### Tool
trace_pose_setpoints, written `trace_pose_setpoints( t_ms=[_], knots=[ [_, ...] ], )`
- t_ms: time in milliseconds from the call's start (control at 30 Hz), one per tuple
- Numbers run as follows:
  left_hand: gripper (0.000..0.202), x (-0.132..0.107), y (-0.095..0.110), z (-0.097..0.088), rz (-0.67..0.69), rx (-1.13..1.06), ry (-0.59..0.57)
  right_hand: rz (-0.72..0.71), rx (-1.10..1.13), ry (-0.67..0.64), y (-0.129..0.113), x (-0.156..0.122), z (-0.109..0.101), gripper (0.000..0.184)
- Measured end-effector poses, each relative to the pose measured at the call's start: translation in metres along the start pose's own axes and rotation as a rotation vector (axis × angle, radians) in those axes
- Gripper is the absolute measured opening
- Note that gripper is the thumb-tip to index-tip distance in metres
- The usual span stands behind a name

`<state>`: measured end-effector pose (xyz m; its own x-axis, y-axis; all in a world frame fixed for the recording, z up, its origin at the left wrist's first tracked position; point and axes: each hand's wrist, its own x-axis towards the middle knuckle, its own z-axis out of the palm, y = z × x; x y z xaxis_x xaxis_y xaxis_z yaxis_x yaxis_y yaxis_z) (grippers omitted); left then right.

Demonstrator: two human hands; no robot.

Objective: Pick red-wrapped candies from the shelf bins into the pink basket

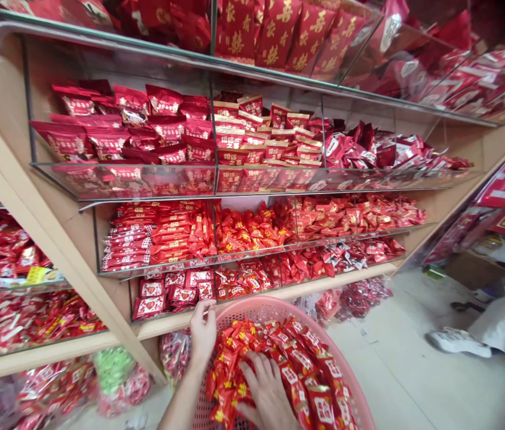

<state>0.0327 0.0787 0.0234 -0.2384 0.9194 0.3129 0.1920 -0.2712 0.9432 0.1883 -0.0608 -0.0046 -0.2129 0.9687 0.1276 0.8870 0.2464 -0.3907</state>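
A pink plastic basket (346, 358) with perforated sides holds a heap of red wrapped candies (297, 358), some with yellow print and some with white labels. At the basket's upper left rim is my left hand (202, 328), its fingers curled over the edge. My right hand (263, 382) lies on the heap inside the basket, palm down with fingers spread. Under it are small red packets with yellow print (227, 370); its fingertips touch them, and no packet is visibly gripped.
Tiered shelves with glass dividers (214, 137) rise ahead, full of red candy packets (167, 128). Bagged goods (122, 382) lie beneath the left shelf. On the right, a person's shoe (458, 341) rests on the pale tiled floor (395, 382).
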Motion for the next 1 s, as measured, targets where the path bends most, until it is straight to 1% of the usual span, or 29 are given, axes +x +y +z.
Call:
trace_pose_setpoints(
  t_ms=[67, 133, 167, 233, 300, 367, 433, 533, 600, 667, 733, 767, 833, 933, 1000],
  knots=[
    [0.018, 0.000, 0.000, 0.000, 0.000, 0.001, -0.002, -0.029, 0.059, 0.030, -0.006, 0.011, -0.027, 0.058],
    [0.018, 0.000, 0.000, -0.001, -0.002, 0.001, -0.004, -0.082, 0.108, 0.099, -0.012, 0.030, -0.065, 0.048],
    [0.019, 0.000, 0.000, -0.001, -0.004, 0.000, -0.003, -0.102, 0.122, 0.144, -0.016, 0.042, -0.086, 0.044],
    [0.019, 0.000, 0.000, -0.001, -0.009, -0.001, 0.000, -0.185, 0.140, 0.254, -0.022, 0.070, -0.129, 0.040],
    [0.019, 0.000, -0.001, -0.001, -0.016, -0.003, 0.006, -0.257, 0.139, 0.365, -0.027, 0.101, -0.166, 0.036],
    [0.019, 0.000, -0.002, -0.001, -0.020, -0.008, 0.015, -0.295, 0.110, 0.423, -0.031, 0.132, -0.195, 0.035],
    [0.019, 0.001, -0.003, -0.001, -0.021, -0.017, 0.022, -0.296, 0.070, 0.417, -0.033, 0.163, -0.213, 0.038],
    [0.020, 0.001, -0.004, -0.001, -0.022, -0.032, 0.024, -0.221, 0.021, 0.305, -0.033, 0.204, -0.224, 0.046],
    [0.021, 0.002, -0.004, -0.002, -0.023, -0.039, 0.022, -0.147, -0.024, 0.196, -0.031, 0.225, -0.224, 0.060],
    [0.022, 0.002, -0.004, -0.002, -0.026, -0.045, 0.020, -0.055, -0.081, 0.076, -0.030, 0.239, -0.224, 0.074],
    [0.022, 0.003, -0.003, -0.002, -0.030, -0.049, 0.022, 0.026, -0.139, -0.011, -0.030, 0.247, -0.224, 0.082],
    [0.022, 0.003, -0.003, -0.002, -0.033, -0.051, 0.024, 0.055, -0.164, -0.033, -0.030, 0.249, -0.225, 0.082],
    [0.022, 0.003, -0.002, -0.001, -0.036, -0.053, 0.027, 0.082, -0.198, -0.032, -0.030, 0.251, -0.227, 0.079],
    [0.021, 0.003, -0.002, -0.001, -0.038, -0.053, 0.029, 0.088, -0.223, -0.013, -0.032, 0.250, -0.229, 0.074],
    [0.021, 0.003, -0.001, -0.001, -0.038, -0.051, 0.028, 0.084, -0.245, -0.010, -0.034, 0.250, -0.229, 0.076]
  ],
)
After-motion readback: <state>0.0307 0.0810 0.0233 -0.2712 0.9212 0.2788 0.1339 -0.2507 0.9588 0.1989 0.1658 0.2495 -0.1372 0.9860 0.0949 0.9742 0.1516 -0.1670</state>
